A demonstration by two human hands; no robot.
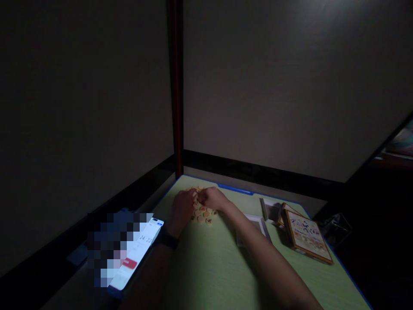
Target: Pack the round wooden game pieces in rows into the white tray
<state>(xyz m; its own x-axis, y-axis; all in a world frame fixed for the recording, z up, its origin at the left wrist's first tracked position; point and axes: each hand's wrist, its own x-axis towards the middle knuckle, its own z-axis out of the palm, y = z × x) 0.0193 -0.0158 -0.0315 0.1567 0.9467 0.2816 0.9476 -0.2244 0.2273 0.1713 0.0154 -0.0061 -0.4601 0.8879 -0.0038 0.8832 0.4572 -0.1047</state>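
Several round pale xiangqi pieces [206, 213] lie close together on the green table near its far left corner. Some show red or dark characters on top, while others look plain. My left hand [184, 204] curls along the left side of the cluster, a dark band on its wrist. On the far side of the pieces, my right hand [213, 199] is bent inward with its fingers closed. Both sets of fingertips nearly meet above the back pieces. What either hand holds is hidden by the fingers and the dim light.
A pale open box [265, 227] sits partly behind my right forearm, with another tray [270, 209] beyond it. A patterned box lid [308, 236] leans near the table's right edge. At left glows a phone [142, 252]. Walls stand behind the table [209, 267].
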